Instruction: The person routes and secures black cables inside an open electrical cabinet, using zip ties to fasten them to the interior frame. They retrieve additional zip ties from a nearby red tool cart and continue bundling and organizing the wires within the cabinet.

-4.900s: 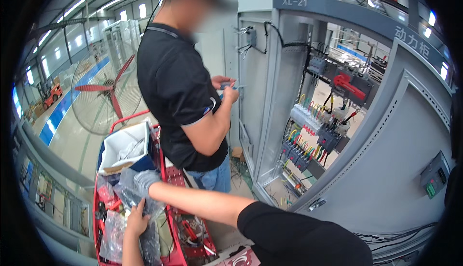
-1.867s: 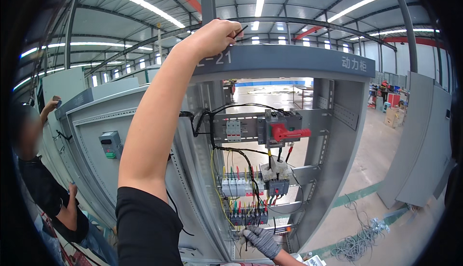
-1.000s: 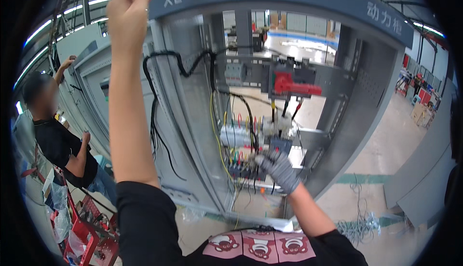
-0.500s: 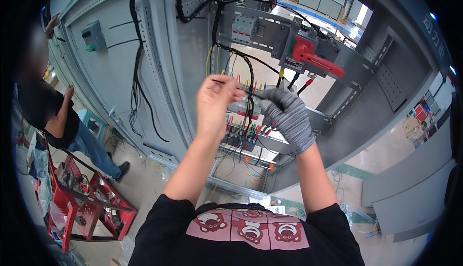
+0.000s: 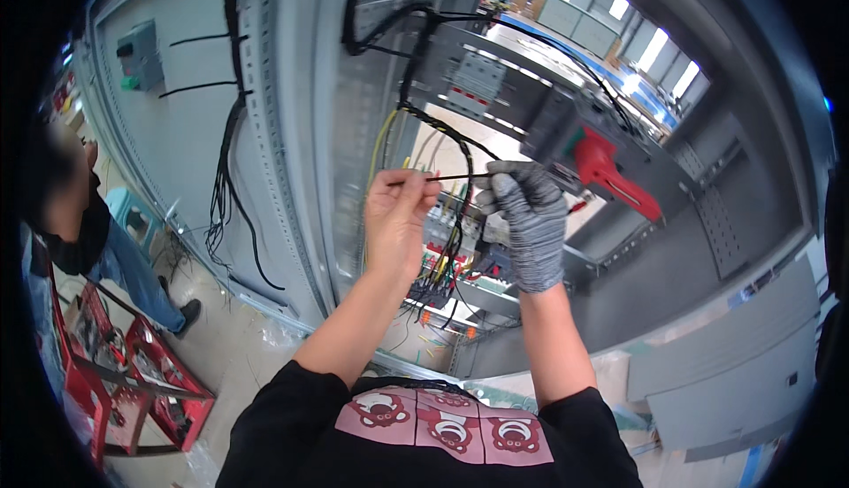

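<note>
A thin black cable tie point(image 5: 457, 176) is stretched nearly level between my hands, in front of the open cabinet. My bare left hand point(image 5: 400, 218) pinches one end between thumb and fingers. The other end is gripped by my right hand point(image 5: 529, 214), which wears a grey knitted glove. Just behind the tie, a black wrapped wire bundle point(image 5: 439, 123) runs down from the upper crossbar. Its loose wires spread towards a row of terminals point(image 5: 433, 289) with red, yellow and green leads, partly hidden by my hands.
A red rotary handle point(image 5: 610, 174) juts out at the right, beside a small breaker point(image 5: 476, 81). On the left, the cabinet door point(image 5: 168, 152) carries another hanging wire bundle point(image 5: 232, 134). A person point(image 5: 84, 196) stands beyond it near a red tool cart point(image 5: 133, 382).
My view has shifted and tilted. My hands have drawn apart, and the cable tie now lies straighter between them. The right hand has turned more upright.
</note>
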Action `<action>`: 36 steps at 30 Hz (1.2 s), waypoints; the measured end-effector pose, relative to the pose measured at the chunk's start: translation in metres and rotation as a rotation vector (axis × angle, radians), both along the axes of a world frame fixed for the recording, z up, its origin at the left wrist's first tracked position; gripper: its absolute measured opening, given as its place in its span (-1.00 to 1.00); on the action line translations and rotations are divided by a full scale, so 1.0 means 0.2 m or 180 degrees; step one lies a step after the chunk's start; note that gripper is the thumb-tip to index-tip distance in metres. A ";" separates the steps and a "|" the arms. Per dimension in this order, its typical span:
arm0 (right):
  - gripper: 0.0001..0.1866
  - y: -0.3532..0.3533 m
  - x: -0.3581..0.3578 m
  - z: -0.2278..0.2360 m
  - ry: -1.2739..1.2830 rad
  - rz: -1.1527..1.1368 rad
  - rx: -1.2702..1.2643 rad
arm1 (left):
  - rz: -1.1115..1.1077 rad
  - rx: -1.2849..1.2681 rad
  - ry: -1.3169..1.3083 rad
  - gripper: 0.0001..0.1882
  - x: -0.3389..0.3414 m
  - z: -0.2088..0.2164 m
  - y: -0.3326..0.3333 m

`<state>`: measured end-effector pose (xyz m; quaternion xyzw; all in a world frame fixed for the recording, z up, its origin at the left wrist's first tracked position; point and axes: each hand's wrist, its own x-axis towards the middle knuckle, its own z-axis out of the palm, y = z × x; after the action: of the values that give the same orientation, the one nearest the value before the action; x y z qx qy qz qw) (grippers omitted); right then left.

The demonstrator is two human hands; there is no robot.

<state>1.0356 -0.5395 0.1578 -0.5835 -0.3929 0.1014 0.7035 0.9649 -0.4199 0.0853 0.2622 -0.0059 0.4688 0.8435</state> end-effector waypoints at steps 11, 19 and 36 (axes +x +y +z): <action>-0.82 0.19 0.10 0.13 -0.0181 0.0435 -0.0326 | 0.0033 -0.0050 -0.0356 -0.86 0.08 0.02 0.17; -0.83 0.36 0.16 0.34 -0.3799 -0.1052 -0.0401 | 0.0657 0.0756 0.0885 -0.73 0.19 -0.03 0.27; -0.75 0.81 0.33 0.50 -0.4996 -0.1206 -0.2526 | -0.1279 -0.1569 -0.0996 -0.84 0.65 0.06 0.55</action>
<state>1.1020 -0.3766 0.2570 -0.7399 -0.5937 -0.3158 -0.0157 1.0950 -0.3095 0.0972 -0.0306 -0.0733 0.3154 0.9456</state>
